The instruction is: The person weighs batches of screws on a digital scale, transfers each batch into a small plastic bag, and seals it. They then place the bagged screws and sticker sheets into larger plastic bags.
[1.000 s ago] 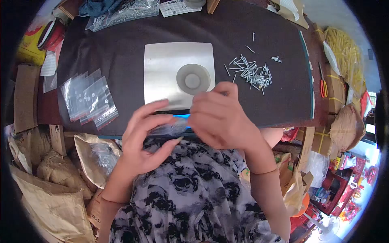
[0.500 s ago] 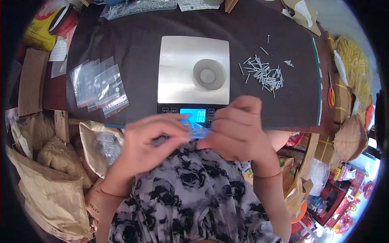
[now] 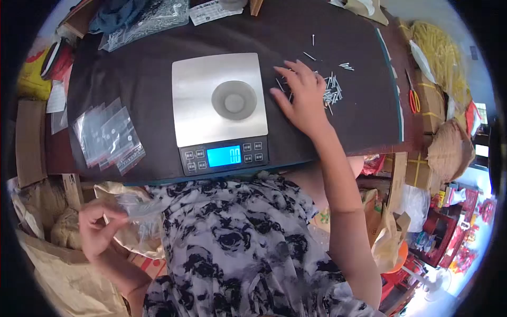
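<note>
My right hand (image 3: pixel 303 98) reaches over a pile of thin silver screws (image 3: pixel 332 94) on the dark tablecloth. Its fingers are spread, hiding part of the pile. Down at the left, below the table edge, my left hand (image 3: pixel 99 228) pinches what looks like a clear plastic bag (image 3: pixel 148 207), somewhat blurred. An open brown paper bag (image 3: pixel 119 240) with clear packets inside is beneath it. Between the hands stands a digital scale (image 3: pixel 190 116), its blue display (image 3: pixel 224 156) reading 0.0. A round grey cup (image 3: pixel 234 100) rests on the scale's plate.
Several flat zip bags (image 3: pixel 108 137) lie fanned at the table's left. A large clear bag of hardware (image 3: pixel 153 24) sits at the back beside a paper label (image 3: pixel 215 11). Orange-handled scissors (image 3: pixel 414 100) lie at the right, near cardboard boxes (image 3: pixel 428 100).
My hands have parted from in front of the scale. The left has moved down left with the clear bag; the right has moved up to the screws. The view has shifted.
</note>
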`<state>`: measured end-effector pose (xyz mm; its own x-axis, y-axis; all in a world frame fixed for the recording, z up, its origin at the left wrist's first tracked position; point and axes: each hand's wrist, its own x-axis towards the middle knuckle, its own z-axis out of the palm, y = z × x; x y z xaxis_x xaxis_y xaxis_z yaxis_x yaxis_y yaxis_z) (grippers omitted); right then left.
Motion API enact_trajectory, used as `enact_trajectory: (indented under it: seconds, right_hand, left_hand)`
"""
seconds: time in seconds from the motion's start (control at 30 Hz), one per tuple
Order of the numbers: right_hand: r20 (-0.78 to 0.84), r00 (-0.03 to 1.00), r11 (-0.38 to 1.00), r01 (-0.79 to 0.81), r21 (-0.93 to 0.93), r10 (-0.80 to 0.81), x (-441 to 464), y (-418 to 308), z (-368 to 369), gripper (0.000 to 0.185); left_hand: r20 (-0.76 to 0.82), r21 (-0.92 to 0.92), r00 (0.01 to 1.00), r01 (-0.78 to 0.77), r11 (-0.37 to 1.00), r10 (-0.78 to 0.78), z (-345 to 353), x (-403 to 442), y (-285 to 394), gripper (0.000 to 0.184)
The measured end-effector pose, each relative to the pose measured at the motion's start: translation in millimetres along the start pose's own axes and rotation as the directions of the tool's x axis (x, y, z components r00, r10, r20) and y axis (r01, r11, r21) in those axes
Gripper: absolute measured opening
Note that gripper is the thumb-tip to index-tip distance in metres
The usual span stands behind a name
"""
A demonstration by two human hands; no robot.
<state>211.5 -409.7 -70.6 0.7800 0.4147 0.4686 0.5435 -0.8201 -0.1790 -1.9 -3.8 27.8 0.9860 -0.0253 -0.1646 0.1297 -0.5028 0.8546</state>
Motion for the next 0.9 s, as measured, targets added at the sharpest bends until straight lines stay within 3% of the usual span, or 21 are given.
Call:
enact_trajectory:
  seconds: [0.1, 0.13, 0.23, 0.37, 0.43, 0.5, 0.53, 0.63, 0.67, 0.73, 0.83, 0.9]
  right_hand:
    - [0.043, 0.999, 0.987, -0.008, -0.16, 0.015, -3, 2, 16, 0.042]
    - [-0.017, 1.0, 0.987, -0.004, -0.158, 0.002, -2, 6, 18, 0.038]
    - [0.011, 0.996, 0.983, -0.086, -0.161, 0.089, -8, 41, 20, 0.032]
    - [-0.079, 0.993, 0.994, -0.092, -0.055, 0.088, -12, 62, -14, 0.026]
    - [-0.171, 0.961, 0.973, -0.199, 0.115, 0.217, -18, 69, -32, 0.027]
    - [-0.15, 0.898, 0.91, -0.411, 0.046, 0.413, -29, 86, -38, 0.03]
    - [-0.131, 0.898, 0.897, -0.432, -0.09, 0.419, -35, 95, -36, 0.034]
    - [-0.017, 0.869, 0.816, -0.471, -0.334, 0.495, -39, 89, -20, 0.048]
    - [-0.061, 0.9, 0.833, -0.424, -0.355, 0.432, -37, 79, -12, 0.054]
    - [-0.062, 0.921, 0.856, -0.381, -0.349, 0.385, -23, 53, -5, 0.054]
    - [-0.061, 0.934, 0.891, -0.355, -0.282, 0.353, -14, 41, 3, 0.05]
    - [-0.07, 0.94, 0.92, -0.342, -0.192, 0.335, -12, 43, 6, 0.043]
  left_hand:
    - [0.051, 0.074, 0.945, 0.319, 0.945, -0.323, -15, -26, -38, 0.009]
    - [0.081, 0.099, 0.901, 0.419, 0.903, -0.427, -19, -33, -60, 0.01]
    - [0.036, 0.539, 0.882, 0.379, 0.752, -0.471, -26, -45, -110, 0.006]
    - [0.115, 0.455, 0.782, 0.506, 0.733, -0.612, -24, -54, -176, 0.005]
    - [0.089, 0.491, 0.72, 0.57, 0.659, -0.688, -18, -53, -191, 0.007]
    - [0.053, 0.741, 0.813, 0.358, 0.569, -0.58, -11, -48, -188, 0.003]
    - [0.051, 0.839, 0.855, 0.244, 0.486, -0.516, -6, -42, -182, 0.003]
    - [-0.093, 0.678, 0.841, 0.445, 0.585, -0.533, 4, -26, -153, 0.005]
    - [-0.122, 0.657, 0.857, 0.448, 0.607, -0.501, 3, -27, -154, 0.009]
    - [-0.182, 0.615, 0.879, 0.452, 0.646, -0.441, 1, -29, -156, 0.018]
    - [-0.164, 0.559, 0.864, 0.479, 0.676, -0.477, 1, -23, -131, 0.032]
    - [-0.151, 0.508, 0.874, 0.469, 0.723, -0.461, 5, -20, -111, 0.031]
